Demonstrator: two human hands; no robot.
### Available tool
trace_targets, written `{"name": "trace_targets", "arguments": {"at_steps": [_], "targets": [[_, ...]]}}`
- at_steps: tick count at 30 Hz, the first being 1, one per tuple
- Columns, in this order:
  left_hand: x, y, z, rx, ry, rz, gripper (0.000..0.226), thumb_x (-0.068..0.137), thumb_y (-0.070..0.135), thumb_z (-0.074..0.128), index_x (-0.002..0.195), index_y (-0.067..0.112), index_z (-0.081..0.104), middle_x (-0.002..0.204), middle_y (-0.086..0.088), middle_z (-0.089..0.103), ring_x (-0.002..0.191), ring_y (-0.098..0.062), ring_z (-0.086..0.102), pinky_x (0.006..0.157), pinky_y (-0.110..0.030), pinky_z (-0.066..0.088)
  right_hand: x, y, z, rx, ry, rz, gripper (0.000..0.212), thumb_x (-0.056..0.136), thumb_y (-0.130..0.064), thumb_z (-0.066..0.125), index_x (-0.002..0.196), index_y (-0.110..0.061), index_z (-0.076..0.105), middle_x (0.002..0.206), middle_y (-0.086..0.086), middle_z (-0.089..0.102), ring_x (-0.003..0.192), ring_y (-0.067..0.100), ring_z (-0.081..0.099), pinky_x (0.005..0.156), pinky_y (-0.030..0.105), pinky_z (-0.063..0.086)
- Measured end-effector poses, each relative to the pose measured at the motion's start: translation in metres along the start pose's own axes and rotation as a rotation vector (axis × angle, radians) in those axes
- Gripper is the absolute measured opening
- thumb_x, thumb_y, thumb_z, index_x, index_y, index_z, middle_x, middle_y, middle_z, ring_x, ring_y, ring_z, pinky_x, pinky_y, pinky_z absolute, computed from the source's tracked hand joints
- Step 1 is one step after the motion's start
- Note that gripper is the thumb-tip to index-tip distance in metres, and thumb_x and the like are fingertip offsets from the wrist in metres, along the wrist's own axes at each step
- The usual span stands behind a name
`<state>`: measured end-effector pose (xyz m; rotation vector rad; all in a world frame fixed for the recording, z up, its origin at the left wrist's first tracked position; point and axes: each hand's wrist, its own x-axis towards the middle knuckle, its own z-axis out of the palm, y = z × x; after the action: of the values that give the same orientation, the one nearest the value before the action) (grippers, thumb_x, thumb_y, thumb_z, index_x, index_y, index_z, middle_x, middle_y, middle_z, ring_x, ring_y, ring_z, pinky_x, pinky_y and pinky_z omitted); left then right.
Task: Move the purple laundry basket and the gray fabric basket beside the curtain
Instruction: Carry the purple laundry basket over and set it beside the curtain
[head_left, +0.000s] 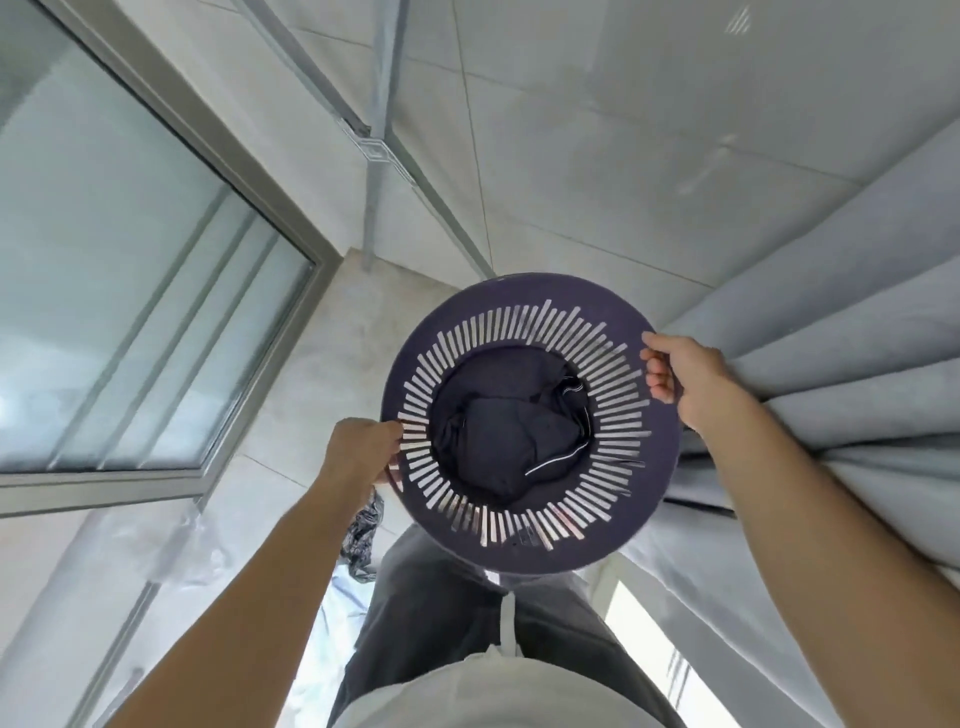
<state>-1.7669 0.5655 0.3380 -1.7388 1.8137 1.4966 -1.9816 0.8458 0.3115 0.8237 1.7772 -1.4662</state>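
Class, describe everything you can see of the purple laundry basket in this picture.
The purple laundry basket is round, dark purple and looks like plastic, with a wide rim and a wall cut by a ring of narrow slots. We look straight down into it. Dark clothes lie crumpled at the bottom. The left hand grips the rim on one side and the right hand grips the opposite side. It is held in front of the person, close beside the gray curtain.

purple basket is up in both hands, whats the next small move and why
Probably lower the purple laundry basket to the floor close against the curtain. Both hands, left hand and right hand, grip its rim, dark clothes sit inside, and the curtain already hangs just to its right.
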Motion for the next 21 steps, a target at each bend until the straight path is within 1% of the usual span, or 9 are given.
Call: {"name": "trace_targets", "arguments": {"at_steps": [2, 5, 9, 11, 12, 13, 15, 18, 21], "targets": [[0.006, -0.001, 0.01, 0.076, -0.012, -0.015, 0.007, 0.084, 0.003, 0.062, 0.08, -0.002, 0.063, 0.064, -0.01, 0.066, 0.056, -0.025, 0.066, 0.052, -0.033, 0.056, 0.011, 0.011, -0.005, 0.01, 0.036, 0.025, 0.022, 0.087, -0.024, 0.07, 0.07, -0.012, 0.063, 0.037, -0.007, 0.046, 0.034, 0.007, 0.042, 0.036, 0.012, 0.032], [0.022, 0.003, 0.024, 0.189, -0.032, -0.015, 0.006, 0.082, 0.004, 0.064, 0.08, -0.001, 0.062, 0.074, -0.016, 0.068, 0.063, -0.028, 0.068, 0.056, -0.04, 0.061, 0.025, 0.026, -0.012, 0.019, 0.094, 0.047, 0.022, 0.088, -0.022, 0.069, 0.07, -0.011, 0.062, 0.034, -0.009, 0.045, 0.033, 0.006, 0.041, 0.036, 0.014, 0.031], [0.053, 0.011, 0.049, 0.341, -0.027, 0.002, 0.013, 0.078, 0.01, 0.065, 0.081, -0.002, 0.063, 0.076, -0.014, 0.069, 0.064, -0.027, 0.069, 0.059, -0.043, 0.063, 0.048, 0.051, -0.016, 0.0, 0.206, 0.055, 0.027, 0.091, -0.017, 0.064, 0.065, -0.011, 0.058, 0.032, -0.01, 0.045, 0.034, 0.007, 0.039, 0.034, 0.014, 0.028], [0.071, 0.01, 0.061, 0.39, -0.035, 0.007, 0.016, 0.078, 0.013, 0.064, 0.083, -0.002, 0.063, 0.08, -0.015, 0.07, 0.069, -0.03, 0.071, 0.063, -0.046, 0.063, 0.058, 0.067, -0.017, -0.065, 0.244, 0.029, 0.029, 0.093, -0.015, 0.059, 0.064, -0.012, 0.058, 0.036, -0.008, 0.051, 0.036, 0.009, 0.043, 0.033, 0.013, 0.029], [0.082, 0.009, 0.067, 0.402, -0.038, 0.004, 0.017, 0.079, 0.015, 0.064, 0.084, -0.001, 0.063, 0.082, -0.015, 0.07, 0.07, -0.031, 0.072, 0.063, -0.047, 0.063, 0.063, 0.075, -0.018, -0.104, 0.256, 0.012, 0.03, 0.094, -0.015, 0.056, 0.064, -0.012, 0.059, 0.042, -0.005, 0.055, 0.035, 0.007, 0.045, 0.034, 0.013, 0.032], [0.095, 0.006, 0.076, 0.419, -0.039, 0.0, 0.019, 0.08, 0.018, 0.063, 0.085, -0.001, 0.063, 0.083, -0.016, 0.071, 0.071, -0.032, 0.073, 0.063, -0.048, 0.063, 0.072, 0.085, -0.019, -0.155, 0.265, -0.005, 0.03, 0.095, -0.015, 0.054, 0.065, -0.012, 0.059, 0.049, -0.001, 0.06, 0.033, 0.005, 0.048, 0.036, 0.015, 0.036], [0.112, -0.001, 0.092, 0.465, -0.053, -0.006, 0.027, 0.081, 0.023, 0.063, 0.086, -0.002, 0.064, 0.085, -0.019, 0.072, 0.072, -0.033, 0.073, 0.064, -0.049, 0.062, 0.081, 0.109, -0.025, -0.232, 0.265, -0.018, 0.031, 0.097, -0.015, 0.052, 0.067, -0.013, 0.06, 0.059, 0.005, 0.064, 0.038, 0.007, 0.053, 0.041, 0.02, 0.042], [0.137, -0.009, 0.12, 0.506, -0.075, -0.006, 0.034, 0.084, 0.028, 0.062, 0.089, -0.005, 0.067, 0.087, -0.018, 0.073, 0.077, -0.031, 0.073, 0.07, -0.046, 0.063, 0.1, 0.141, -0.037, -0.276, 0.316, 0.02, 0.03, 0.096, -0.016, 0.054, 0.067, -0.013, 0.06, 0.063, 0.006, 0.066, 0.041, 0.007, 0.055, 0.044, 0.021, 0.046], [0.159, -0.013, 0.143, 0.503, -0.136, -0.024, 0.027, 0.085, 0.028, 0.062, 0.082, 0.001, 0.065, 0.088, -0.016, 0.074, 0.081, -0.028, 0.073, 0.074, -0.045, 0.062, 0.117, 0.161, -0.037, -0.304, 0.376, 0.046, 0.027, 0.09, -0.013, 0.051, 0.064, -0.012, 0.059, 0.065, 0.008, 0.069, 0.044, 0.01, 0.056, 0.054, 0.028, 0.049]]}}
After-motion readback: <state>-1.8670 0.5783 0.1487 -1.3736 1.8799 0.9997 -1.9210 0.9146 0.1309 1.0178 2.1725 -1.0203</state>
